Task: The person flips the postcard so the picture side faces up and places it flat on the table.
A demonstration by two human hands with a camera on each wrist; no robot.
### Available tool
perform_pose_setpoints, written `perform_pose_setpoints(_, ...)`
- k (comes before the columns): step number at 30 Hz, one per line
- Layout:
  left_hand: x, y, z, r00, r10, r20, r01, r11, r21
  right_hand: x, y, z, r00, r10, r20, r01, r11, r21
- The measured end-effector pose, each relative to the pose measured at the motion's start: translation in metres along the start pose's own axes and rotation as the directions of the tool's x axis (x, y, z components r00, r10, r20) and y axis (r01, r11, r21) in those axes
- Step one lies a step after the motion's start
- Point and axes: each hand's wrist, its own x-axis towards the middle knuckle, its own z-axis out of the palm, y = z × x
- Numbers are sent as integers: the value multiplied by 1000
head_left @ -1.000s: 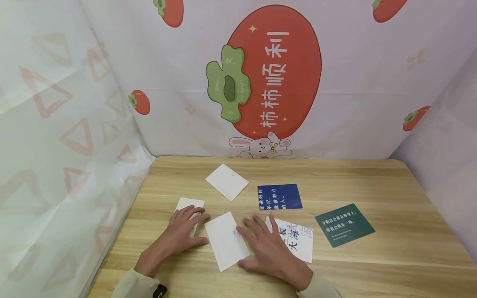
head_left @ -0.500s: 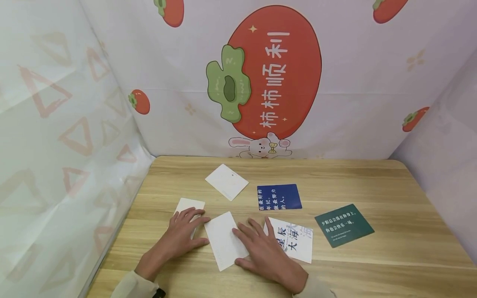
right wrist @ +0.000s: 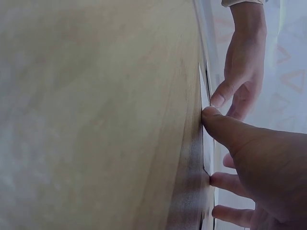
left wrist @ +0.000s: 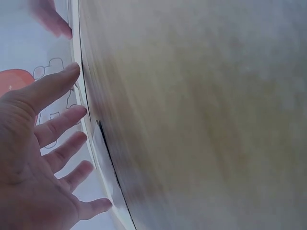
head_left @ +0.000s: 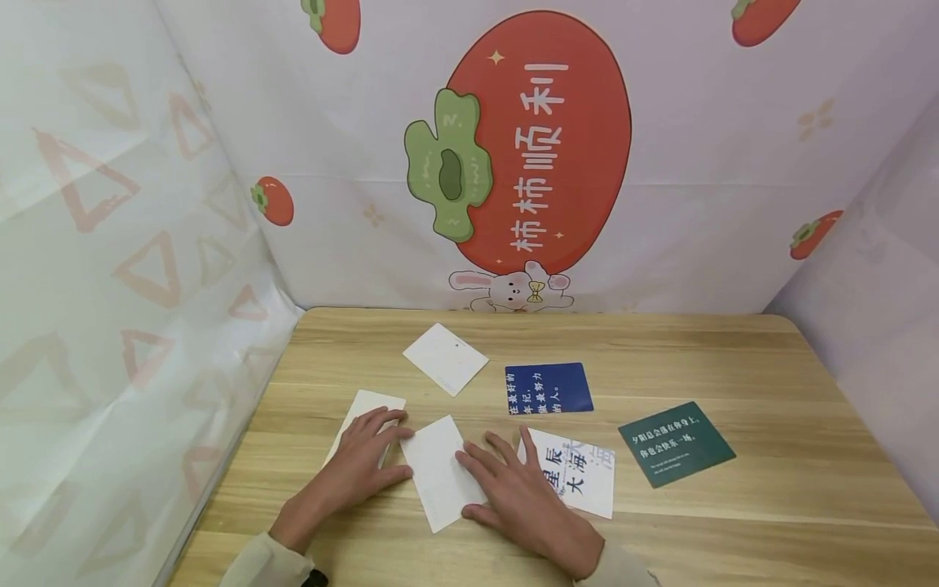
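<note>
A blank white card (head_left: 443, 477) lies flat on the wooden table between my two hands. My left hand (head_left: 345, 473) rests partly over another white card (head_left: 377, 399), its thumb and index fingertip by the middle card's left edge. In the left wrist view its fingers (left wrist: 62, 129) are spread with nothing between them. My right hand (head_left: 524, 501) has its fingers relaxed, the index finger and thumb on the middle card's right side. It partly covers a white card with blue characters (head_left: 579, 473). The right wrist view shows its thumb (right wrist: 218, 122) touching a card edge.
Farther back lie a white card (head_left: 446, 359) and a blue card with white characters (head_left: 550, 389). A green card (head_left: 676, 444) lies to the right. A printed cloth backdrop (head_left: 689, 163) rises behind the wooden table (head_left: 660, 350).
My left hand has shifted slightly right, showing more of the card beneath it. My right hand has moved slightly left, uncovering more of the blue-lettered card. The other cards stay put.
</note>
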Motion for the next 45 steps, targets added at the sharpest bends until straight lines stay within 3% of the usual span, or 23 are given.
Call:
perform_pose_setpoints(7,6,4,2,996,-82,30,84,992,-92,-1,-1,0,1000,-5,-18,5,1000,-6)
perform_pose_setpoints(15,9,5,1,995,-93,23,95,984,-152,-1,-3,-2,1000,1,-5,-1,1000,9)
perform_pose_setpoints(22,9,3,-8,991,-122,48,131,953,-273,-1,-3,-3,1000,8,10,-8,1000,22)
perform_pose_setpoints(26,10,3,-11,986,-154,56,164,940,-298,-2,-3,-2,1000,0,-3,0,1000,17)
perform_pose_setpoints(30,9,4,-9,992,-123,33,127,958,-259,-2,-3,-2,1000,-4,-9,4,1000,19)
perform_pose_setpoints(36,5,9,-5,999,1,-36,-3,998,-69,-3,-3,-2,1000,-18,-23,19,999,41)
perform_pose_setpoints(40,4,11,-4,999,2,-37,-1,1000,29,-4,-2,-1,999,-39,-32,41,998,54)
perform_pose_setpoints(45,3,10,-4,1000,-28,-7,28,997,66,-5,-2,-1,998,-61,-9,61,994,87)
